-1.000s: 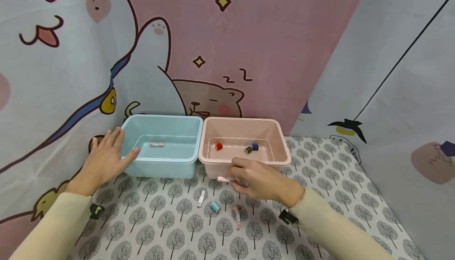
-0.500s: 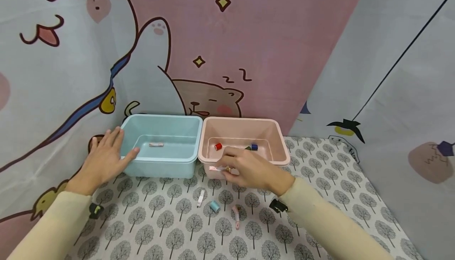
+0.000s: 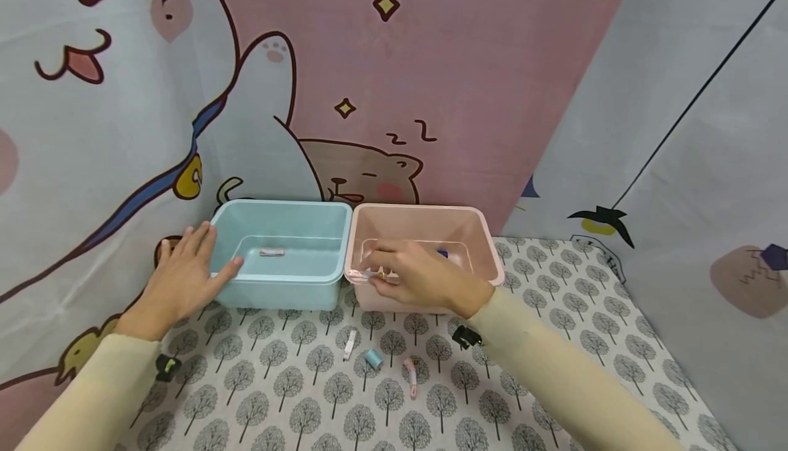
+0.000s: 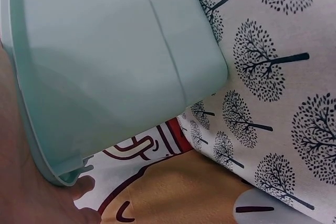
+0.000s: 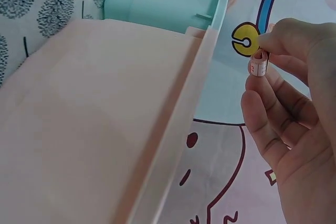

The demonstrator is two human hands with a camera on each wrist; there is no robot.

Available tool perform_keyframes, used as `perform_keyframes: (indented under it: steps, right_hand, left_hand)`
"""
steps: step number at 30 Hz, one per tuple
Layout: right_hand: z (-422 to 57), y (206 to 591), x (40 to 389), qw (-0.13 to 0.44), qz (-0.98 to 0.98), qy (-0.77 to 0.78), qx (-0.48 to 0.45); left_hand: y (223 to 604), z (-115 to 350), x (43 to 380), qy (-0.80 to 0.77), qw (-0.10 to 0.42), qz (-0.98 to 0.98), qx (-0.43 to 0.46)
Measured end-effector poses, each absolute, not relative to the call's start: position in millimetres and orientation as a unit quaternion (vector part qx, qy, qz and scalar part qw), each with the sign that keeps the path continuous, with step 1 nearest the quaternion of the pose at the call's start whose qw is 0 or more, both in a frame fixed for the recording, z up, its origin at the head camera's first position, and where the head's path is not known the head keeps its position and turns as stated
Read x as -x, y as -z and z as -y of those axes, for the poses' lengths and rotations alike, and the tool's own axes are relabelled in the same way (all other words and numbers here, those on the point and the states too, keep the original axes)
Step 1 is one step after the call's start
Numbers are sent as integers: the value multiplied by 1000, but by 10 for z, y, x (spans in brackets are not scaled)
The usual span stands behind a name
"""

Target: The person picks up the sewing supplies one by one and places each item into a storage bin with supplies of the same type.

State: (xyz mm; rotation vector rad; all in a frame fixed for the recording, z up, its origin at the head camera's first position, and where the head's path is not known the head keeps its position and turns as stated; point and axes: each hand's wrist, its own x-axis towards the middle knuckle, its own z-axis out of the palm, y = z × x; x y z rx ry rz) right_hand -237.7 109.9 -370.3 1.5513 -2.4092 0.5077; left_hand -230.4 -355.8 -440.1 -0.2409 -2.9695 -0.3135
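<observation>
My right hand (image 3: 412, 273) pinches a folded tape measure (image 5: 259, 65) between thumb and fingers, over the front rim of the pink bin (image 3: 400, 300). The tape's pale end (image 3: 357, 274) pokes out leftward in the head view. My left hand (image 3: 178, 283) rests with spread fingers on the left rim of the light blue bin (image 3: 271, 296). Inside that bin lies another folded tape (image 3: 271, 252). A dark blue thread spool (image 3: 442, 254) shows in the pink bin; my right hand hides the rest of its contents.
On the tree-print cloth (image 3: 295, 382) in front of the bins lie a white folded strip (image 3: 349, 345), a light blue thread spool (image 3: 373, 358) and a pinkish folded tape (image 3: 410, 378). The bins stand side by side against a cartoon-print curtain (image 3: 492, 95).
My right hand has moved up and left with the tape measure, from in front of the pink bin to over its rim, covering the red and green spools. My left hand has stayed put.
</observation>
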Motion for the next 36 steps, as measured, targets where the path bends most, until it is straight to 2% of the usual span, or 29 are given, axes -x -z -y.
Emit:
perform_keyframes:
  steps: [9, 31, 36]
  right_hand:
    - [-938, 3615, 2524, 112, 809, -202, -540]
    - [-596, 3558, 2838, 160, 791, -191, -558]
    - [-551, 3539, 2876, 137, 806, -184, -545]
  left_hand:
    - [4396, 3552, 2305, 98, 72, 989, 78]
    - [4400, 3538, 2280, 94, 77, 989, 81]
    - [4389, 3533, 2276, 93, 76, 989, 82]
